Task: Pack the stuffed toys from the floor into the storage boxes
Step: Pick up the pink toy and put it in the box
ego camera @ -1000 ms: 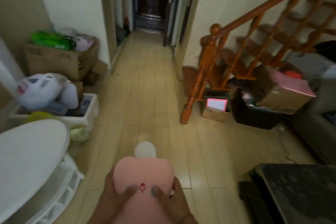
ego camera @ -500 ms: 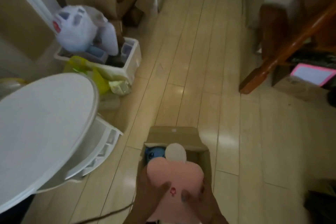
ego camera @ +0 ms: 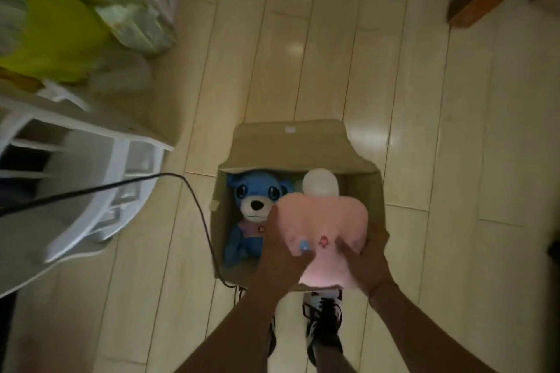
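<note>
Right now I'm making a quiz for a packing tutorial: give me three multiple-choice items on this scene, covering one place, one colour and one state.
1. Where does the blue stuffed bear lie?
A. inside the open brown cardboard box
B. on the floor beside it
C. on the white shelf

2. What colour is the plush toy with the white round end held over the box?
A. green
B. pink
C. black

3. How is that toy held?
A. by the left hand alone
B. it lies loose
C. by the left hand and the right hand together

Answers: 1 A, the bear's face shows between the box walls; 2 B, its body is pale pink; 3 C, fingers of both hands curl round its sides.
</note>
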The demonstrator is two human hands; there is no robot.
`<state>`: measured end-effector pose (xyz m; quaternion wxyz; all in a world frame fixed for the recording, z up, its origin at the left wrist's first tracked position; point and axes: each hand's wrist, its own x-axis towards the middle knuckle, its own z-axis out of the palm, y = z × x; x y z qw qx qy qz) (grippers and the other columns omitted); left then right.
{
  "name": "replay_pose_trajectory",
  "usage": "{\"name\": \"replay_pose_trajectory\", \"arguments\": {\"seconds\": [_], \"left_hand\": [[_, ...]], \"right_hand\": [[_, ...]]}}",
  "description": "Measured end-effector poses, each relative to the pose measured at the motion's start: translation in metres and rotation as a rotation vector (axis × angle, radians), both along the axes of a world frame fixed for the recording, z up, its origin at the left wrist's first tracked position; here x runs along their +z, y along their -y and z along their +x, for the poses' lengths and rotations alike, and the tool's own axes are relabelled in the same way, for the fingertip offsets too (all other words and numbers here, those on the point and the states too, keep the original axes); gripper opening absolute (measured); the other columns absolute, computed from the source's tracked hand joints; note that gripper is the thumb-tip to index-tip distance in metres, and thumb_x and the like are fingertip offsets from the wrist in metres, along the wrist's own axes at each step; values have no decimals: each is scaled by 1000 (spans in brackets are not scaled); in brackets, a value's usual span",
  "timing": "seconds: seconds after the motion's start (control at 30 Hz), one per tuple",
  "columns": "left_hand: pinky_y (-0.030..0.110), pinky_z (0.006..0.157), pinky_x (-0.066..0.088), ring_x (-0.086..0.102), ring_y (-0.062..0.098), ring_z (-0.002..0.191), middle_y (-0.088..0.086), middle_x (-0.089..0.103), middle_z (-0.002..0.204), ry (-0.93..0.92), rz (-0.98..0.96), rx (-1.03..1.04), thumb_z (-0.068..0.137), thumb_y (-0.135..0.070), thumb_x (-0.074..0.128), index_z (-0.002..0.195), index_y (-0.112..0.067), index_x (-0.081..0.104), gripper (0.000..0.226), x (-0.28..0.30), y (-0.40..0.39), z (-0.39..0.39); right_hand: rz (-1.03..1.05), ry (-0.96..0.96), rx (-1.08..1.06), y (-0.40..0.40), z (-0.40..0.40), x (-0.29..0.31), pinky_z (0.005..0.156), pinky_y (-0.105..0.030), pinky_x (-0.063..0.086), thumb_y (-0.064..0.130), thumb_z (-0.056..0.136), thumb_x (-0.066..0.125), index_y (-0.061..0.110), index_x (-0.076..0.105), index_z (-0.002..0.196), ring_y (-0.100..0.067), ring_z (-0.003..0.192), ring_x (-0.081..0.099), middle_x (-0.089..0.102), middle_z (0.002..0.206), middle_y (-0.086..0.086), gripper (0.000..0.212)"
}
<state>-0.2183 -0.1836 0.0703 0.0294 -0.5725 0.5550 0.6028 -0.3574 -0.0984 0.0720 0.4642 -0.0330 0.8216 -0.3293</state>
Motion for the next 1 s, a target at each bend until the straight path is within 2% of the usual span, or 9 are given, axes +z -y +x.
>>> {"name": "replay_pose_trajectory", "arguments": {"seconds": [0.13,0.23,0.37,0.47,0.6,0.73,0.83,0.9,1.0], "left_hand": [[43,122,16,18,20,148,2,14,160,15,24,-59,74,-47,72,153,-17,3,109,-76,3,-25],[35,118,21,20,22,146,5,14,161,70,24,-157,80,-24,77,154,-17,-3,109,-130,0,-37],[33,109,31,26,24,143,4,18,159,91,-11,-189,77,-31,79,154,-25,0,110,-181,-12,-45],[35,115,23,15,21,147,3,7,162,83,-80,-203,81,-34,75,154,-23,-4,108,-181,-21,-49],[42,115,31,27,19,140,0,17,156,25,-91,-178,81,-29,73,153,-30,4,100,-164,-28,-57],[43,118,25,20,13,140,7,16,159,71,-166,-262,79,-25,78,154,-16,5,105,-178,-28,-61],[37,115,28,26,25,141,9,16,159,96,-154,-253,81,-23,75,155,-18,3,103,-188,-22,-65],[37,109,32,30,26,138,10,18,158,119,-173,-272,79,-29,77,155,-21,-2,109,-187,-21,-67],[39,111,29,25,28,141,10,13,159,125,-167,-315,74,-39,79,154,-21,-6,118,-159,-23,-66]], "right_hand": [[70,-79,2,3,-9,-57,105,-44,38,32,66,84,25,14,146,-29,133,37,29,151,-6,106],[135,-194,44,-6,-12,-103,103,-40,38,38,71,81,25,11,147,-29,134,36,29,151,-7,104],[154,-219,45,-18,-13,-161,108,-47,37,52,78,69,30,6,149,-32,133,38,30,150,-9,98],[183,-376,208,-27,-15,-171,112,-31,23,52,87,58,26,9,151,-31,137,31,19,154,-11,85],[184,-634,692,-35,-5,-157,116,-52,19,54,92,46,33,11,149,-38,143,13,9,157,-13,69],[289,-503,917,-37,-10,-186,113,-63,13,58,86,45,41,-5,149,-40,145,-7,-7,160,-8,82],[344,-448,942,-32,-13,-203,113,-62,2,60,82,54,45,-23,142,-42,142,-18,-23,157,-5,99],[374,-459,951,-26,-13,-197,114,-62,7,58,83,55,44,-33,136,-43,142,-18,-26,156,-7,104],[377,-433,896,-22,-16,-164,113,-61,20,57,89,47,41,-24,143,-42,143,-13,-24,156,-6,91]]}}
